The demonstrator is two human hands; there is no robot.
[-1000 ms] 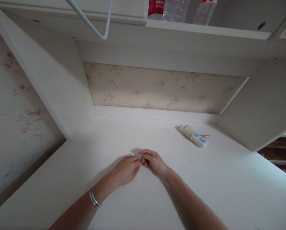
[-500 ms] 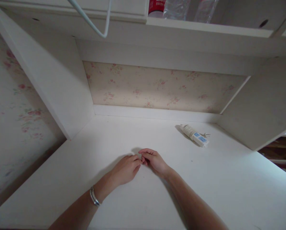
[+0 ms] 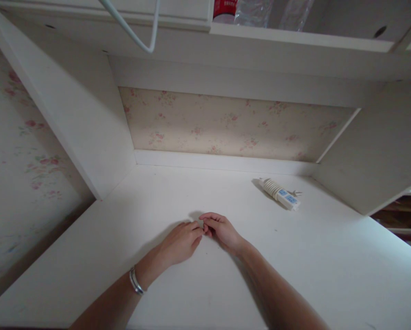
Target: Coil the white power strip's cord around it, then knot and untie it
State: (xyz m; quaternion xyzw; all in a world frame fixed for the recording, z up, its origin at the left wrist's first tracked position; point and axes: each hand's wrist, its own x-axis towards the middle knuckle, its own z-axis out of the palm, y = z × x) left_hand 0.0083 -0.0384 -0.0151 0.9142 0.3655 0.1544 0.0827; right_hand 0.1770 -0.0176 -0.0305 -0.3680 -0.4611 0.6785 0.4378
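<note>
On the white desktop (image 3: 178, 192), my left hand (image 3: 183, 240) rests back up, its fingers loosely bent and pointing right. A silver bracelet (image 3: 136, 280) circles that wrist. My right hand (image 3: 222, 233) lies on its side facing it, with the index finger and thumb a little apart. The fingertips of the two hands meet near the middle of the desk. I see no object in either hand, though the undersides of the left fingers are hidden. Nearest to my right hand, farther back, lies a white power strip (image 3: 288, 199) with blue socket faces and its cord wound around it.
White side panels (image 3: 78, 110) stand left and right, with flowered wallpaper (image 3: 219, 126) behind the desk. An overhead shelf (image 3: 302, 39) holds a red-labelled item (image 3: 224, 10) and clear plastic (image 3: 253, 13). A pale bent rod (image 3: 152, 36) hangs down at the top.
</note>
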